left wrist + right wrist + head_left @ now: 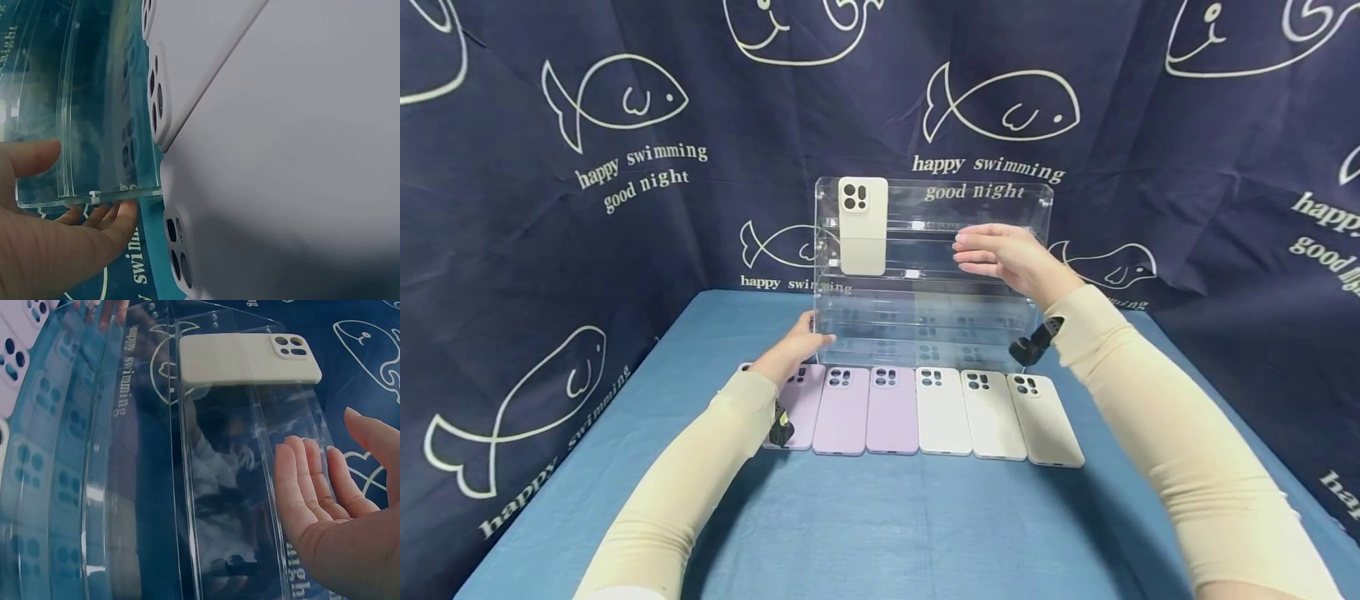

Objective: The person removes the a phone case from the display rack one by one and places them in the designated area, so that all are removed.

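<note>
A clear acrylic display rack [865,304] with stepped tiers stands at the back of the table. One cream phone case [862,242] leans upright on its upper left. My left hand [797,343] holds the rack's left side; in the left wrist view the thumb lies on one side of the clear side panel [94,199] and the fingers on the other. My right hand [1003,254] hovers before the rack's upper right, fingers extended together and thumb apart in the right wrist view, holding nothing. Lilac phone cases [841,417] lie near my left hand, one partly hidden by it.
In the same row before the rack lie a white phone case [943,417] and cream phone cases [1047,425]. A blue cloth [880,525] covers the table. Behind hangs a dark blue curtain [820,150] with white fish drawings.
</note>
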The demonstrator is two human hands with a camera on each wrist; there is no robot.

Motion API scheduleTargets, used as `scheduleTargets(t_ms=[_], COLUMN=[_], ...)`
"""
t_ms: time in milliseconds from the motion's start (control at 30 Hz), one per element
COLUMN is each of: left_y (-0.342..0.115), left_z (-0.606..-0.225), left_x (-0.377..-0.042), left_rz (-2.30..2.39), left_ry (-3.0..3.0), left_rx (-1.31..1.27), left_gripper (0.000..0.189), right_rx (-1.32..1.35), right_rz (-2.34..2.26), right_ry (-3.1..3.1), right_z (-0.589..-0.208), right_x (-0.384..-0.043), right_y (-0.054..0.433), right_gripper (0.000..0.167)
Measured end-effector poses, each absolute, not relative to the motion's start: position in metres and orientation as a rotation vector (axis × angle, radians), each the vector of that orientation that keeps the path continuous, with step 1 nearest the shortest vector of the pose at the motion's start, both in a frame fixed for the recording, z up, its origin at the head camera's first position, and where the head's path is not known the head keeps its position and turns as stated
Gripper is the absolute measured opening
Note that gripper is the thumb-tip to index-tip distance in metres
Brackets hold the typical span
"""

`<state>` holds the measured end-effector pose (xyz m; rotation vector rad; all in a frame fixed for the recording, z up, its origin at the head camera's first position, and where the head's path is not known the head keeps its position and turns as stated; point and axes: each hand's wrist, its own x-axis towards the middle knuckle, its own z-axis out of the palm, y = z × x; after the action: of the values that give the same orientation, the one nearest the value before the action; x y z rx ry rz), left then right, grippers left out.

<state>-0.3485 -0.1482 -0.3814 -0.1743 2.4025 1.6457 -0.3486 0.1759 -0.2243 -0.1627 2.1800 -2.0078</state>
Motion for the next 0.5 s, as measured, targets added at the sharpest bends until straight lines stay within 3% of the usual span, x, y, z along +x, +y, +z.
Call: scheduleTargets(t_ms=[500], left_y=[-0.147], left_z=[-0.385], left_x=[-0.349], left_rz=[1.633], left_ry=[2.439], left_rx=[-0.191], left_gripper=[0.075], right_rx=[-0.171], right_rz=[-2.083], right_ry=[2.279], right_z=[-0.213], right_x=[-0.387], right_y=[0.1], right_gripper=[0.042])
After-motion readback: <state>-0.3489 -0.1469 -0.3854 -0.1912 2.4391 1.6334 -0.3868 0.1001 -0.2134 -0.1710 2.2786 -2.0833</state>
